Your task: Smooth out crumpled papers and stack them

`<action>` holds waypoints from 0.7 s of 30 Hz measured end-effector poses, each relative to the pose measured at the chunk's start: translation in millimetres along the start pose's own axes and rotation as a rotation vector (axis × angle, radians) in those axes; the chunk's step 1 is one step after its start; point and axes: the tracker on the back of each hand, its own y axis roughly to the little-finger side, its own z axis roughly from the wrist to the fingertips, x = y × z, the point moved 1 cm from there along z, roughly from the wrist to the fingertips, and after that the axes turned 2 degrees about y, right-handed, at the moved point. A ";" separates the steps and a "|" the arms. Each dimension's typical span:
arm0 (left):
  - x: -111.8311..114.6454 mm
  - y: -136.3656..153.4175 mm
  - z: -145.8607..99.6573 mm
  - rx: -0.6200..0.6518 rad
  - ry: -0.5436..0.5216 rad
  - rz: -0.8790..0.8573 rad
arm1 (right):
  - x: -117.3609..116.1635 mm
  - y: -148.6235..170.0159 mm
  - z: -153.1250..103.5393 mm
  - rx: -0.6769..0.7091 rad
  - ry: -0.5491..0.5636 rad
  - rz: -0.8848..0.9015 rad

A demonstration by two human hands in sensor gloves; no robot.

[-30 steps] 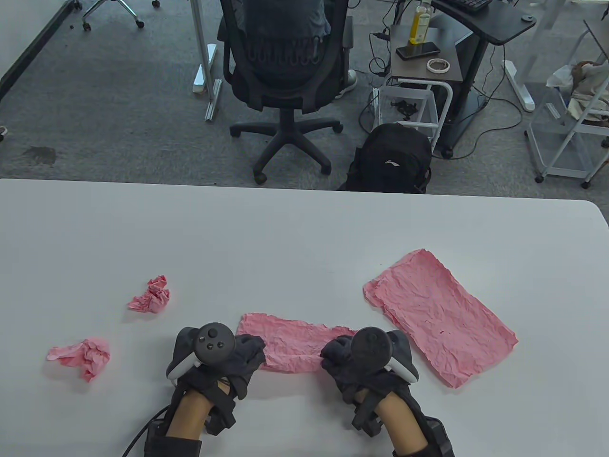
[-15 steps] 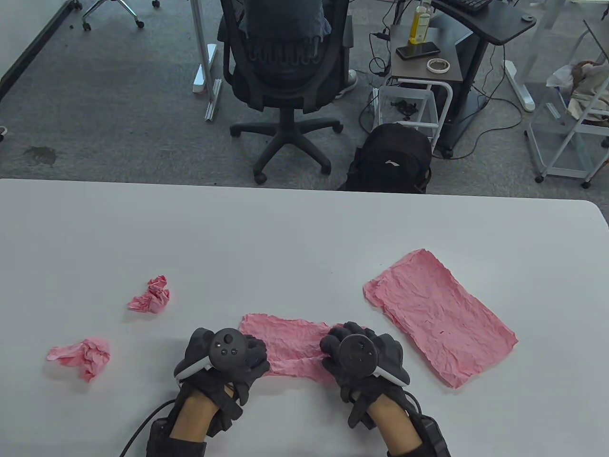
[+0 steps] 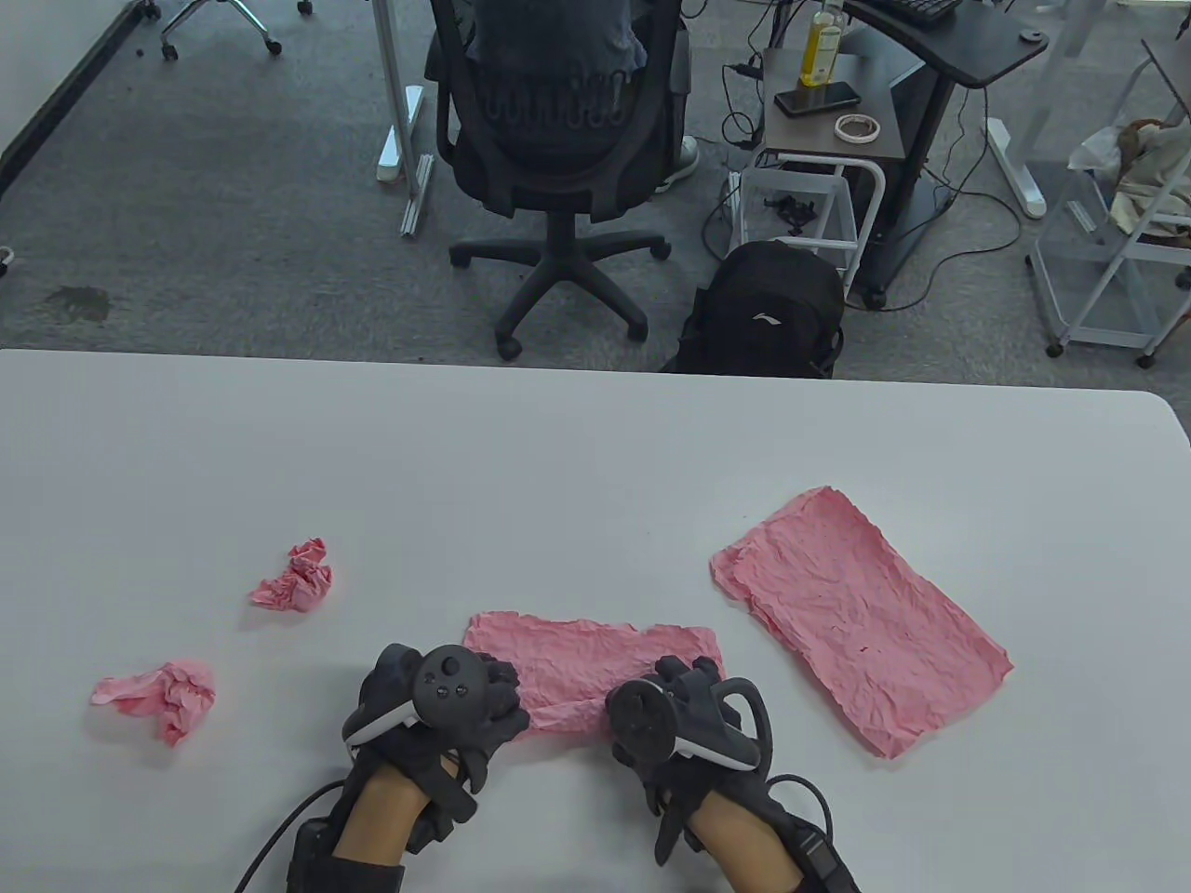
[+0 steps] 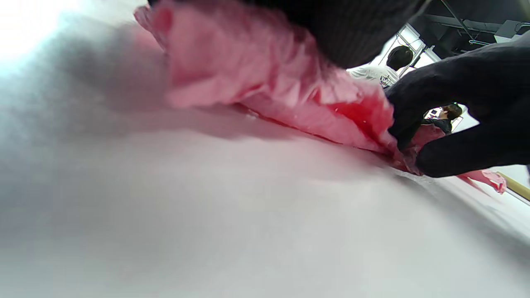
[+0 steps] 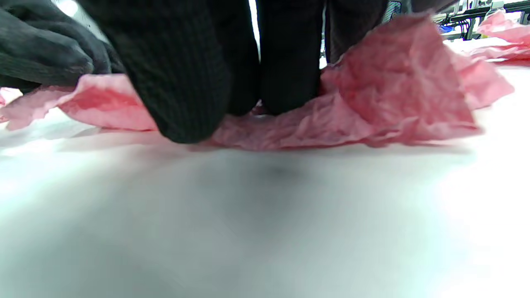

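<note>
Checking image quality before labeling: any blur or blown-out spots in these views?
Table view: sharp and evenly lit; both hands, left and right, and the pink paper read clearly. Left wrist view: paper soft, top-left corner blown out. Right wrist view: fingers and table blurred, glare at right.

The right hand [image 3: 684, 721] has been drawn back toward the desk's near edge, uncovering the crumpled pink paper sheet's [image 3: 582, 665] far right corner.

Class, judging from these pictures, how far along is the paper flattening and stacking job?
Done: one flattened sheet lies at the right. In hand: left hand and right hand press a half-opened sheet. Left: two crumpled balls untouched; that sheet not yet stacked.
</note>
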 end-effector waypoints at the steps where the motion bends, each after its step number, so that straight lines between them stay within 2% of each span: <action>1: -0.4 0.7 -0.1 0.001 -0.007 -0.018 | 2.0 1.8 0.3 0.006 0.042 -0.014; 3: -0.1 2.4 -0.6 0.004 -0.018 -0.055 | 6.9 4.6 -2.4 0.016 0.072 -0.024; 5: 0.1 3.7 -0.9 0.002 -0.023 -0.083 | 11.2 6.8 -5.3 0.038 0.057 0.031; 8: -1.1 4.4 -1.5 -0.006 -0.018 -0.071 | 11.7 13.1 -11.7 -0.016 -0.055 0.051; 10: -1.3 4.7 -1.9 -0.017 -0.027 -0.061 | 7.7 20.6 -15.6 -0.069 -0.185 0.126; 12: -3.2 4.8 -1.8 -0.034 -0.019 -0.036 | 7.9 25.8 -15.4 -0.067 -0.199 0.194; 13: -4.4 5.2 -2.4 -0.047 -0.010 -0.019 | 10.2 27.3 -15.5 -0.045 -0.159 0.211; 14: -5.1 6.3 -4.2 -0.068 0.005 0.003 | 15.6 29.5 -14.5 -0.013 -0.041 0.226; 16: -4.6 8.9 -7.5 -0.106 0.034 0.027 | 24.5 31.8 -14.1 -0.003 0.110 0.226; 19: -4.4 12.4 -10.0 -0.155 0.094 0.035 | 28.0 30.6 -14.2 -0.015 0.192 0.190; 21: -3.6 13.2 -10.7 -0.172 0.081 0.026 | 22.2 26.4 -11.3 -0.014 0.205 0.151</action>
